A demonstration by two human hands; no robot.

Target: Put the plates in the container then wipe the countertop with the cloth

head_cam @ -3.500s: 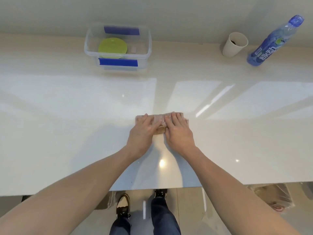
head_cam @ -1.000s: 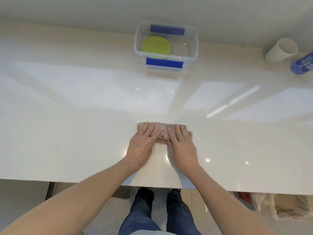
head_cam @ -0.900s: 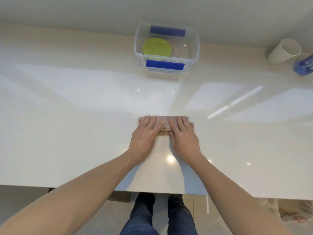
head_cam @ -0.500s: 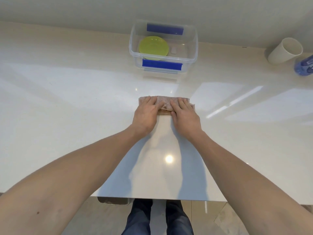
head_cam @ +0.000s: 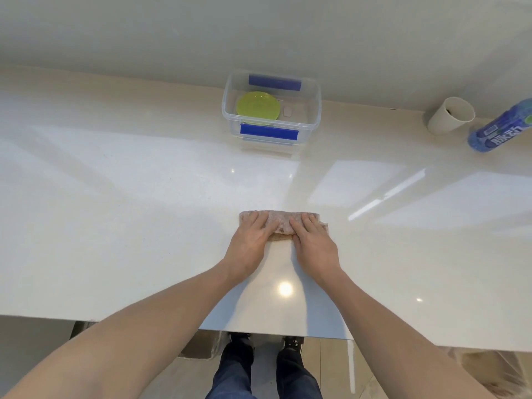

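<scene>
Cloth (head_cam: 283, 223), pinkish and folded into a flat strip, lies mid-bench (head_cam: 115, 226), well clear of every edge. Left hand (head_cam: 250, 245) and right hand (head_cam: 316, 246) press it, fingers (head_cam: 260, 226) flat and spread across its near half. At 12 o'clock, a clear container (head_cam: 272, 110) holds green plates (head_cam: 258, 108).

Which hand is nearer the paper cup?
Right. The right hand lies flat on the cloth, on the side toward the paper cup at far right; the left hand presses the cloth's other end, farther away.
</scene>
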